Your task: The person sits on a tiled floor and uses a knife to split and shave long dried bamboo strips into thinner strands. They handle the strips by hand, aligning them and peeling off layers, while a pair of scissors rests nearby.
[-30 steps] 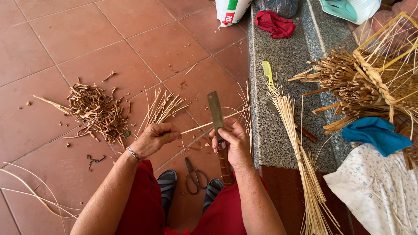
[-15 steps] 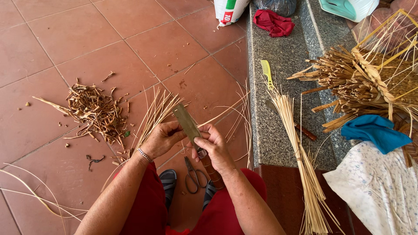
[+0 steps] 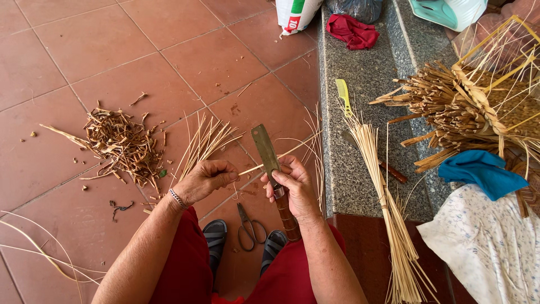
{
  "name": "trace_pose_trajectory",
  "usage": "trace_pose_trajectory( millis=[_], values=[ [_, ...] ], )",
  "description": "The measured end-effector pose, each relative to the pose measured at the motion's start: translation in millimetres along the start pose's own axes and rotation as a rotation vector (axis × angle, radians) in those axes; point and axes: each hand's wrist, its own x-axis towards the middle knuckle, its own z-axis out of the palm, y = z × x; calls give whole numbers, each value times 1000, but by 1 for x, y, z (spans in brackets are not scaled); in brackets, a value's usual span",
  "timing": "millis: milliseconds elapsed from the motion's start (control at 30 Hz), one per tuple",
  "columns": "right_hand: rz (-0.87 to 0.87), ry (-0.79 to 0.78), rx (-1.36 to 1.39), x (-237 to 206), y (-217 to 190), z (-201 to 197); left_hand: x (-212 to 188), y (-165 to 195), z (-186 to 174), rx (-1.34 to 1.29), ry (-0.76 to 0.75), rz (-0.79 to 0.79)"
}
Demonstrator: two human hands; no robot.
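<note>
**Two hands, one strip, one blade**

Head view, now: right hand (image 3: pixel 295 188) closed round a knife (image 3: pixel 271 169) at the junction of flat blade and wooden handle, blade pointing to 12 o'clock. Left hand (image 3: pixel 205 179) pinched shut on a pale cane strip (image 3: pixel 284 153), strip running toward 2 o'clock across the blade. Likely light, springy, smooth and prone to splitting; best held close to the blade, between thumb and forefinger. Scissors (image 3: pixel 250 229) on the tiled floor (image 3: pixel 67 50) at 6 o'clock; heap of shavings (image 3: pixel 125 143) at 9 o'clock; bundle of strips (image 3: pixel 388 208) on the stone step (image 3: pixel 365 84) at 3 o'clock.

Against half a second ago: blade swung from leaning toward 10 o'clock to nearly upright, hands drawn slightly apart.
</note>
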Motion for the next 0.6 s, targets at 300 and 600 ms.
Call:
trace_pose_trajectory(
  millis=[300,600],
  values=[
    [-62,43,-37,3,0,-7,-6,6,-5,50,-3,-54],
    [-89,118,4,1,-15,-17,-9,10,-11,79,-21,-7]
  ],
)
